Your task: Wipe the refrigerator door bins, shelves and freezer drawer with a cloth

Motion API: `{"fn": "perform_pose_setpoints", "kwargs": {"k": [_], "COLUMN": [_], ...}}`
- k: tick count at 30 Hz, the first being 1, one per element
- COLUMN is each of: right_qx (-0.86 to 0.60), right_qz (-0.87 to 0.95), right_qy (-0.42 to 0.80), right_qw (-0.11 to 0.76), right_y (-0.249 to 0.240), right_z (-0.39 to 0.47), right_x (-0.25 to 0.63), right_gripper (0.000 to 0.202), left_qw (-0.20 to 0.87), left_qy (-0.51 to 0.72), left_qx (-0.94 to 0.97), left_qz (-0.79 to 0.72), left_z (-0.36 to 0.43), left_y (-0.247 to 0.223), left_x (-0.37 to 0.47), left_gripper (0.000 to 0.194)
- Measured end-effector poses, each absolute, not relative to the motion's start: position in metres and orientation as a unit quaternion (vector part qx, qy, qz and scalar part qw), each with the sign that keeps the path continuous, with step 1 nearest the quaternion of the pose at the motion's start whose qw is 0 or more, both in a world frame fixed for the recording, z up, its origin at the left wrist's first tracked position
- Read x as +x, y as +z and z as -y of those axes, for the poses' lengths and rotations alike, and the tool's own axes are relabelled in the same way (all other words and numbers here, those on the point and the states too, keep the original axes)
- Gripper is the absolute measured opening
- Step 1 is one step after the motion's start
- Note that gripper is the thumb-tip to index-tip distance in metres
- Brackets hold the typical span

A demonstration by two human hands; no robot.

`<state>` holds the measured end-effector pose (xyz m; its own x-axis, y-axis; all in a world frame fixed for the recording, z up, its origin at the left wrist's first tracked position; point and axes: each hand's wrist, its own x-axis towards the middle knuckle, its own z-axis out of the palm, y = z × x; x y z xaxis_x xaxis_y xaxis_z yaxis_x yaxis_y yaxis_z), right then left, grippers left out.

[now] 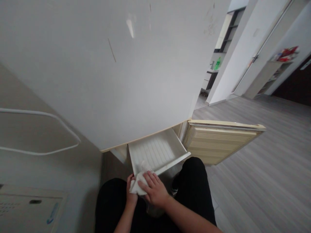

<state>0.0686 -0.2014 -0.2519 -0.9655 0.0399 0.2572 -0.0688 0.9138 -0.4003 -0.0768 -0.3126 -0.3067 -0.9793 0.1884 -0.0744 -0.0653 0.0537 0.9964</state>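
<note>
A white drawer (159,150) with a ribbed bottom is pulled out of a low refrigerator compartment. My right hand (155,189) presses a crumpled white cloth (138,185) against the drawer's near left corner, fingers bent over it. At that same corner, my left hand (131,191) is closed round the drawer's edge, close beside the cloth. Part of its fingers is hidden behind the cloth and the corner. The cream compartment door (216,140) hangs open to the right of the drawer.
The refrigerator's large white side or top panel (116,77) fills the upper middle. A white cable (48,113) loops along the left wall, above a wall panel box (29,207). Grey wood-look floor (262,181) spreads right. Farther off stand a shelf (274,76) and a green bottle (217,63).
</note>
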Motion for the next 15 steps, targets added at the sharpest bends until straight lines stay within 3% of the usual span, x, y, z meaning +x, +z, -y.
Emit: {"fn": "perform_pose_setpoints", "kwargs": {"k": [3,9,15], "right_qx": [-0.104,-0.420,-0.508], "right_qz": [0.968,0.872,0.816], "right_qy": [0.187,0.208,0.248], "right_qw": [0.131,0.140,0.120], "right_y": [-0.255,-0.235,-0.221], "right_z": [0.161,0.075,0.050], "right_x": [0.088,0.121,0.126], "right_gripper": [0.068,0.050,0.038], "left_qw": [0.099,0.116,0.116], "left_qy": [0.673,0.628,0.619], "left_qx": [0.052,0.082,0.060], "left_qz": [-0.731,-0.765,-0.775], "left_z": [0.314,0.314,0.310], "left_y": [-0.303,-0.295,-0.289], "left_x": [-0.073,-0.062,-0.060], "left_gripper": [0.058,0.065,0.064]}}
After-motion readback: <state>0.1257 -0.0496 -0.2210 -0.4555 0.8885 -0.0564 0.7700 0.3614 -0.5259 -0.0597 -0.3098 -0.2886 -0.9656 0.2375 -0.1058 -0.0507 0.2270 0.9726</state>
